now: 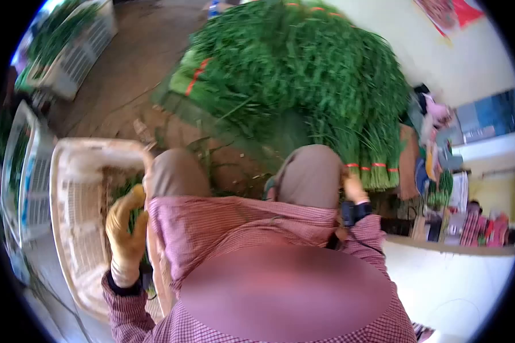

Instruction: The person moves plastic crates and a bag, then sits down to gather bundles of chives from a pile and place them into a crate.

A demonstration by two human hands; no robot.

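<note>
My left hand (pixel 126 228), in a yellowish work glove, is over the near side of a pale plastic basket (pixel 74 223). Its fingers are loosely curved with the thumb apart, and I see nothing gripped in them. Some green stalks (pixel 133 220) show inside the basket beside the glove. My right hand (pixel 353 187) is low beside my right knee, close to the banded ends of green leafy bundles (pixel 377 174). The knee partly hides its fingers, so what they do is unclear. A dark device (pixel 349 212) sits at the right wrist.
A large heap of green bundles (pixel 303 63) with orange bands lies ahead against the wall. White crates (pixel 77 63) with greens stand at the left. Loose leaves litter the brown floor (pixel 137 68). Clothes and bags (pixel 438 114) are piled at the right.
</note>
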